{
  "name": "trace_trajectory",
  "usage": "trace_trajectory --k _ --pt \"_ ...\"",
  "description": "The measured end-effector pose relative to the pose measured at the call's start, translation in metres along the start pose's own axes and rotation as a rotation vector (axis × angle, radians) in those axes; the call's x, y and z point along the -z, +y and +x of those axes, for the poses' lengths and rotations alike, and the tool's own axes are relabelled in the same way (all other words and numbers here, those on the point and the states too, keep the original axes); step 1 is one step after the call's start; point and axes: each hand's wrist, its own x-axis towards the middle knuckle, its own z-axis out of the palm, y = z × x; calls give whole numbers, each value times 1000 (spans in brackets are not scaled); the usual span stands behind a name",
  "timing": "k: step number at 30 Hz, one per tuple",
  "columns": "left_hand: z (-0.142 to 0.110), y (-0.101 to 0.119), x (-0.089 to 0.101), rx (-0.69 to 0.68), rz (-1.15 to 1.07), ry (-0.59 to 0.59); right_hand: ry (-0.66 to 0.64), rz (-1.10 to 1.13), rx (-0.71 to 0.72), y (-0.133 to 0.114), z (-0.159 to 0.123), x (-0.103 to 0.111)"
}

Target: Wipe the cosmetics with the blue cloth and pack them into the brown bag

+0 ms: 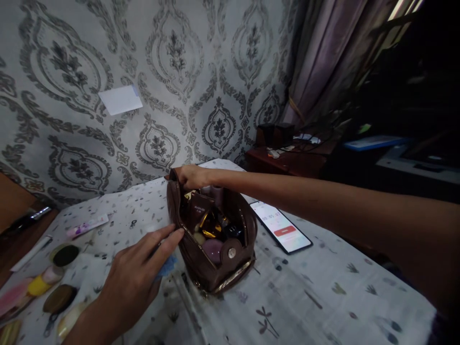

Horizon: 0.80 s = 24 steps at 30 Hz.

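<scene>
A brown zip pouch (201,261) stands open on the patterned tablecloth (323,297), filled with several cosmetic items. My right hand (190,176) reaches across and grips the pouch's far top edge with closed fingers. My left hand (140,273) lies against the pouch's near left side, fingers stretched out and touching its zip edge, with something blue partly hidden under the fingers.
A phone (280,226) with a lit timer screen lies just right of the pouch. Compacts, a yellow-capped bottle (39,283) and a tube (86,226) are scattered at the left. A dark wooden side table (287,160) stands behind, by a curtain.
</scene>
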Motion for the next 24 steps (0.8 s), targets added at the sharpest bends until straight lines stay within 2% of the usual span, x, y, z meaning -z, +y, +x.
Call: trace_trajectory --k 2,5,9,13,17,20,24 --pt "1 1 1 -7 7 -3 40 -26 -32 -4 -8 9" --pt "0 2 2 -5 -5 15 211 -2 -47 -16 -30 17" --pt "0 3 3 -10 -34 38 380 46 13 -42 -70 14" --pt "2 5 5 17 -86 30 435 40 111 -67 -109 -7" --pt "-1 10 5 67 -151 22 427 -12 158 -78 -134 -39" --pt "-15 13 4 161 -214 -42 526 -123 228 -76 -143 -63" --pt "-47 5 5 313 -237 -142 680 -258 277 -72 -146 -83"
